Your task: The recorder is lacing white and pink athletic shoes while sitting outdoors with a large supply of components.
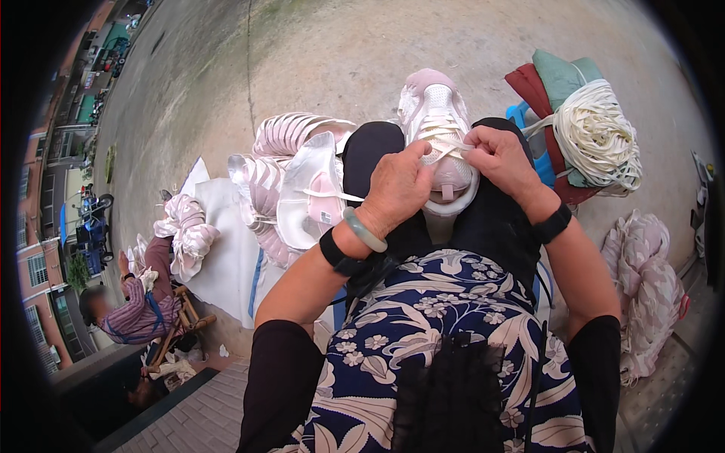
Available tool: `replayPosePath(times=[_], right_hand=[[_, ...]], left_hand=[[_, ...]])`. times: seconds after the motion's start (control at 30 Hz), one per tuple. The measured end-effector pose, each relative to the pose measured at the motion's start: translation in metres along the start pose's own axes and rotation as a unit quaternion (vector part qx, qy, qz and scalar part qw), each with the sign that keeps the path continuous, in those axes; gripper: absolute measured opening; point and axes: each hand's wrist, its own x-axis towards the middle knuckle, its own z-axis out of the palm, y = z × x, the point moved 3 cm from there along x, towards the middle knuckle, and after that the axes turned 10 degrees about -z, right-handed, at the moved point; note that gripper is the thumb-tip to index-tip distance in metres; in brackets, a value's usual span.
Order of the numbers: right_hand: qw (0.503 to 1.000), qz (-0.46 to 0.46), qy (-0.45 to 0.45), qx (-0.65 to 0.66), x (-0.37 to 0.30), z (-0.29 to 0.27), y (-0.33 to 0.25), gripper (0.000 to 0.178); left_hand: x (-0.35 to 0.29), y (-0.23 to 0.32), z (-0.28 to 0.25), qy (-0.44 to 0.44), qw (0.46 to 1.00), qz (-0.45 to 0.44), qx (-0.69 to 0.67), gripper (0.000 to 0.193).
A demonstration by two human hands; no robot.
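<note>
A pale pink and white sneaker (432, 98) is held between my knees, its toe pointing away from me. Cream shoelace (445, 143) criss-crosses over its tongue. My right hand (507, 160) pinches a lace end at the shoe's right side, thumb and forefinger together. On the left side, my left hand (396, 185) is closed with its fingertips against the eyelet edge; the lace in that pinch is mostly hidden by the fingers. A pale green bangle (365, 230) circles my left wrist.
Stacked pink-and-white shoe uppers (302, 136) lie to my left on a white sheet (226, 226). At right, a big bundle of cream laces (600, 136) rests on cloths over a blue stool (542, 162). Wrapped bundles (642, 294) sit lower right. Another person (140, 309) sits far left.
</note>
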Motion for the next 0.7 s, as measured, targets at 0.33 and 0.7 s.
replayPosePath(times=[0.33,0.7], right_hand=[[0.990,0.074,0.066,-0.096,0.014,-0.004,0.016,0.024],[0.994,0.090,0.068,-0.015,0.014,0.008,0.028,0.023]], left_hand=[[-0.001,0.020,0.003,0.009,0.972,0.045,0.232,0.033],[-0.005,0.015,-0.028,0.087,0.891,0.287,0.340,0.009]])
